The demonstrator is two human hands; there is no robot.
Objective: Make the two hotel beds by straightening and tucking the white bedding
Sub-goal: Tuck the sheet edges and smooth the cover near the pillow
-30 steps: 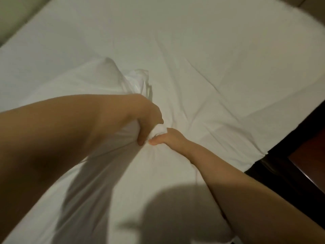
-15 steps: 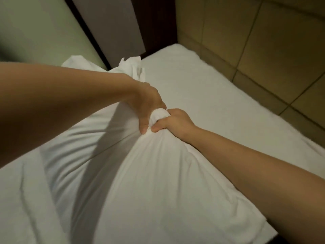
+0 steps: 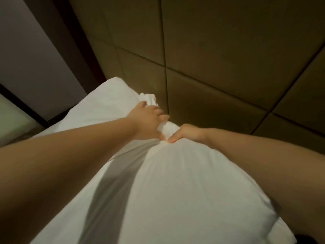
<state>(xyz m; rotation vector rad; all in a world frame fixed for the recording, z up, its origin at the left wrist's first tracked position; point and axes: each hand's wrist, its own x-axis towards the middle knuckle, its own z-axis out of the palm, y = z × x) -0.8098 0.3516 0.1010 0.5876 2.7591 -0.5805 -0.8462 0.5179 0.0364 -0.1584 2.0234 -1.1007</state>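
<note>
A plump white pillow (image 3: 184, 191) in a white case fills the lower middle of the head view, held up in front of me. My right hand (image 3: 186, 133) pinches a bunched fold of the case at the pillow's top edge. My left hand (image 3: 149, 120) lies against the same bunch, thumb under it and fingers spread over the loose open end of the case (image 3: 148, 99). Both forearms reach in from the bottom corners. The bed is hidden behind the pillow.
A padded tan headboard wall (image 3: 219, 55) with dark seams stands close behind the pillow. To the left runs a dark vertical frame (image 3: 70, 43) beside a grey panel (image 3: 26, 50), with a pale green surface (image 3: 10, 120) at the far left.
The pillow has been lifted off the bed and carried up toward the headboard wall. My view has tilted upward. My left fingers have loosened and spread over the case's end.
</note>
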